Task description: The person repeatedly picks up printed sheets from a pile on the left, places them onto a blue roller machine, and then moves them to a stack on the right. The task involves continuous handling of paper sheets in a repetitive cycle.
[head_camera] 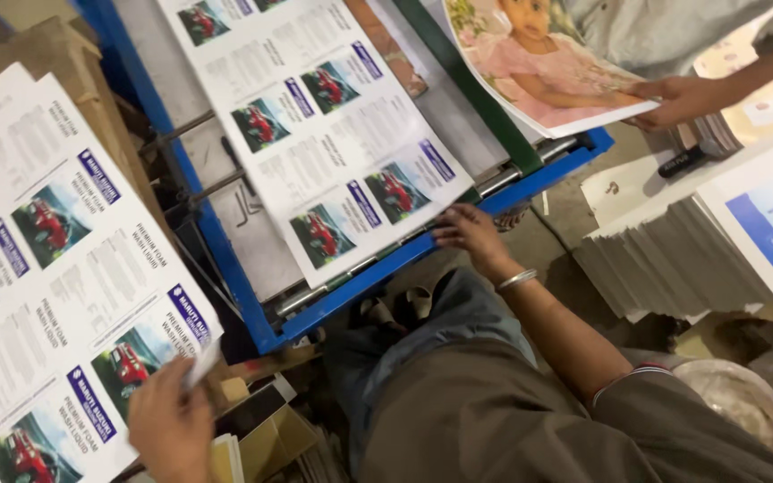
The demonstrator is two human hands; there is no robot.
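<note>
The left hand (170,420), low at seven o'clock in the view, pinches the near corner of the printed sheet stack (46,268), thumb and fingers pressed on the paper edge so that the corner curls up slightly. The stack is white, glossy, printed with repeating panels: a small photo of a red car, a dark blue label strip and blocks of grey text. It runs off the left edge of the frame, so its full extent is cut off.

The right hand (469,231), near the centre, has its fingers spread and lying flat on the lower corner of another printed sheet (333,134) of the same design, which rests on the blue-framed machine bed (378,273). Whether the fingertips press or only touch the sheet I can't quite tell. A metal bangle (517,280) sits on that wrist.

At one o'clock another person's hand (680,100) grips the edge of a large poster (539,72) with pink tones; its top is out of frame. At three o'clock sits a pile of white boards (673,259), a blue-printed sheet on top, partly cut off at the right.
</note>
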